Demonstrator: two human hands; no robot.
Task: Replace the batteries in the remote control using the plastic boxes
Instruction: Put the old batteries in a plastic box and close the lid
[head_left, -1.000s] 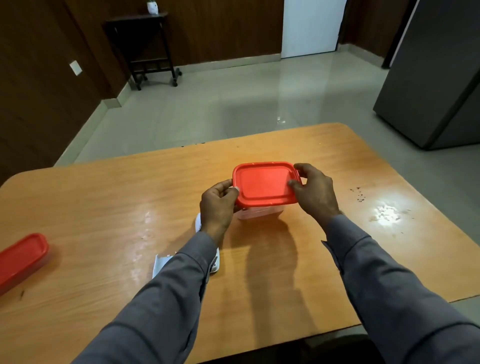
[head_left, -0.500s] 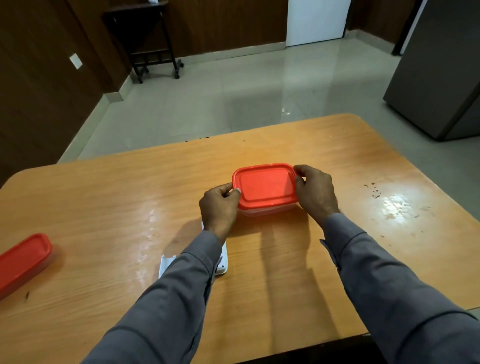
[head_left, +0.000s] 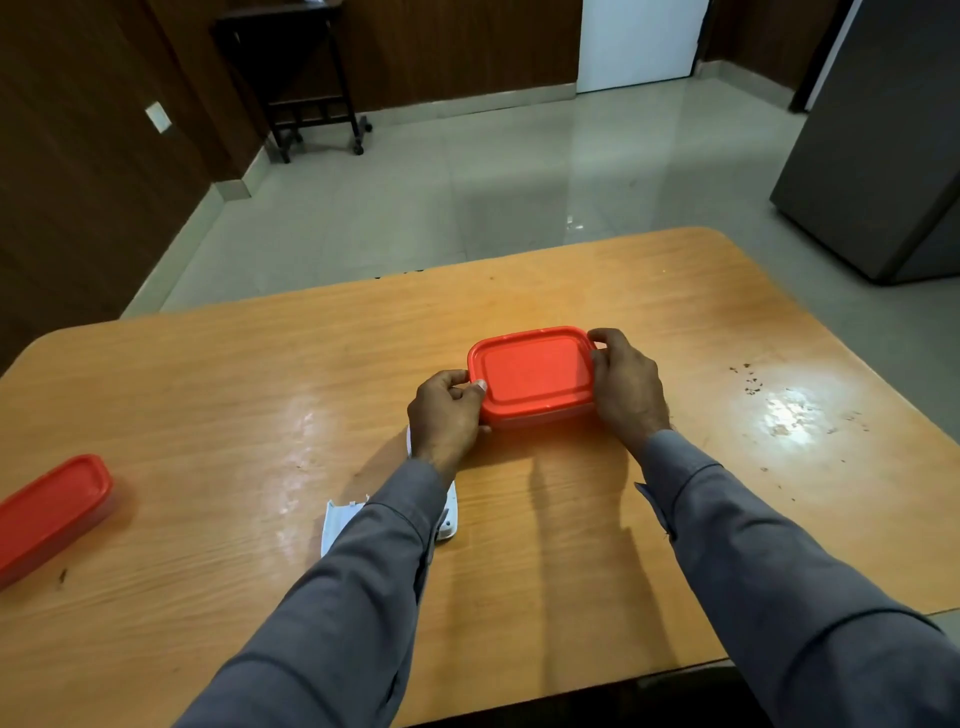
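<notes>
Gripping the red-lidded box (head_left: 531, 375) at mid-bench (head_left: 208, 384), the left hand (head_left: 447, 415) pinches its near-left corner and the right hand (head_left: 628, 384) clasps its right end. The lid looks seated. Just left of the box, under the left sleeve, lies the white remote (head_left: 448, 519) beside its loose ribbed cover (head_left: 335, 522); judging by that, reassembly remains. A second glossy, rounded box (head_left: 49, 512) sits far left of it.

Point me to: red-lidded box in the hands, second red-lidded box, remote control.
red-lidded box in the hands (head_left: 532, 375): head view, centre of its lid.
second red-lidded box (head_left: 49, 509): head view, lid top, at the table's left edge.
remote control (head_left: 450, 517): head view, white end showing beside the left sleeve.
</notes>
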